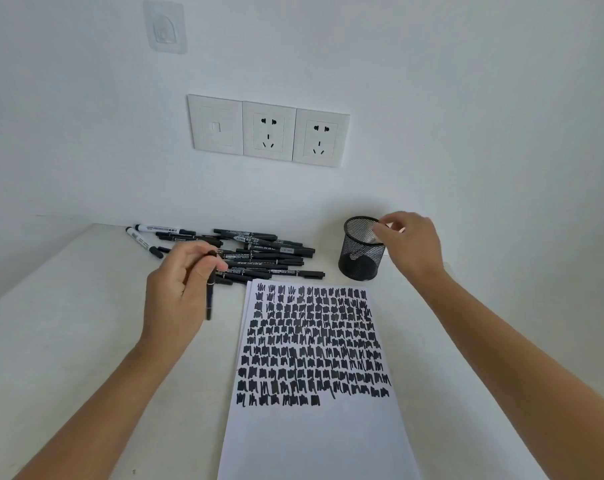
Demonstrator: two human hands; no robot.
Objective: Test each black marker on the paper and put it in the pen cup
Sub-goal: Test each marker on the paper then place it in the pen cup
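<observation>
Marker pile behind paper, pen cup beside — left fingers grip marker.

One black wire-mesh pen cup stands at 1 o'clock of one white scribbled paper. At 11 o'clock lie many slim black markers, too overlapped to count, and two white-barrelled markers. The left hand holds one black marker. On the wall are two white sockets.

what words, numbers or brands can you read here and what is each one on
No text is legible.
Pile of black plastic markers: white label print, too small and blurred to read.
Two white-barrelled markers: dark print, blurred.
White paper sheet: black scribble patches only, no words.
White wall sockets: no lettering visible.
</observation>
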